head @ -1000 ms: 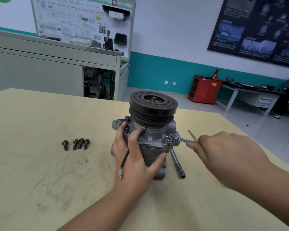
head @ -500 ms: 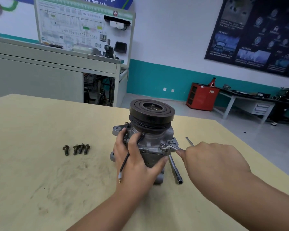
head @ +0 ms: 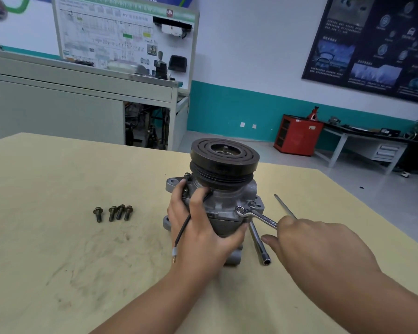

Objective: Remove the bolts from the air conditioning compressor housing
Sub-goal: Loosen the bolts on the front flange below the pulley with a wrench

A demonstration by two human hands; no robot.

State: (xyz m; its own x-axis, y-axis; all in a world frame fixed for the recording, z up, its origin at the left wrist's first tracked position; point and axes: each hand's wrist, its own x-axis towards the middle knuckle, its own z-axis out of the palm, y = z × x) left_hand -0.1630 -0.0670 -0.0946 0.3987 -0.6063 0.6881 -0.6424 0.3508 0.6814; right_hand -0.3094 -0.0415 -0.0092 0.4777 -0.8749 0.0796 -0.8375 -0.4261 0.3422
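Note:
The air conditioning compressor [head: 227,189] stands upright on the yellow table [head: 58,261], black pulley on top. My left hand [head: 203,232] wraps around the front of its grey housing, with a black wire [head: 182,227] hanging across my fingers. My right hand [head: 323,251] holds the handle of a silver ring wrench [head: 256,216]. The wrench's ring end sits on a bolt at the housing's right flange. Several removed bolts [head: 112,212] lie in a row to the left.
A long socket extension bar [head: 260,244] lies on the table just right of the compressor, under the wrench. A thin metal rod [head: 285,206] lies farther right. The table's right edge runs diagonally close behind my right hand.
My right hand has swung the wrench handle toward me, so it now points down and right. The left hand keeps its grip. The camera has tilted a little.

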